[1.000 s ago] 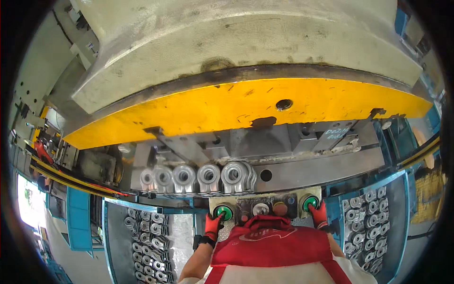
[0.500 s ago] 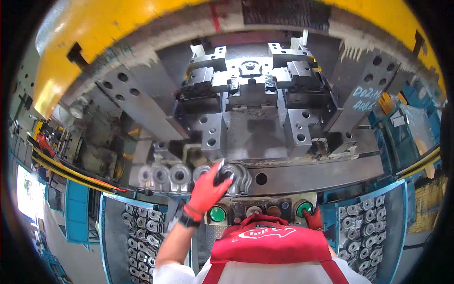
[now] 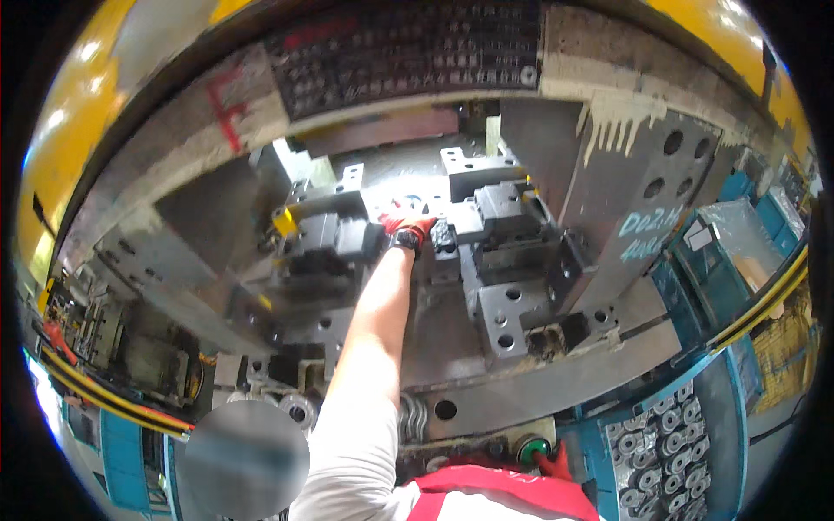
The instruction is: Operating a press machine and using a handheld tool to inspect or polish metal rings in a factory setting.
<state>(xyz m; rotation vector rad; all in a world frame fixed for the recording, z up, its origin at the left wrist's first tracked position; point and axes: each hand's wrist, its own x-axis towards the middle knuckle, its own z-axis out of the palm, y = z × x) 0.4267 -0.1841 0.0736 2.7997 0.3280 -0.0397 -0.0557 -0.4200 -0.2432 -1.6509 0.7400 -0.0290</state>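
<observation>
My left hand (image 3: pixel 407 226), in a red glove, reaches far into the press among the steel die blocks (image 3: pixel 499 207). Its fingers close around a shiny stamped metal part (image 3: pixel 414 205) at the brightly lit middle of the die; glare hides much of the part. My right hand (image 3: pixel 557 464), also red-gloved, stays low at the control panel. One of its digits extends onto the green push button (image 3: pixel 532 450), the others stand apart, and nothing is held. Behind my left arm, several ring-shaped metal parts (image 3: pixel 413 418) sit along the press bed's front edge.
To the right stands a blue bin (image 3: pixel 738 408) of similar metal parts (image 3: pixel 669 451). Steel uprights (image 3: pixel 638 165) flank the die, under a heavy upper block with a dark plate (image 3: pixel 404 61). A yellow-black bar (image 3: pixel 764 304) runs at right. A grey blurred disc covers the lower left.
My left hand has moved from the row of metal parts forward into the die. My right hand remains by the green button. The view has shifted and tilted, and my body leans closer.
</observation>
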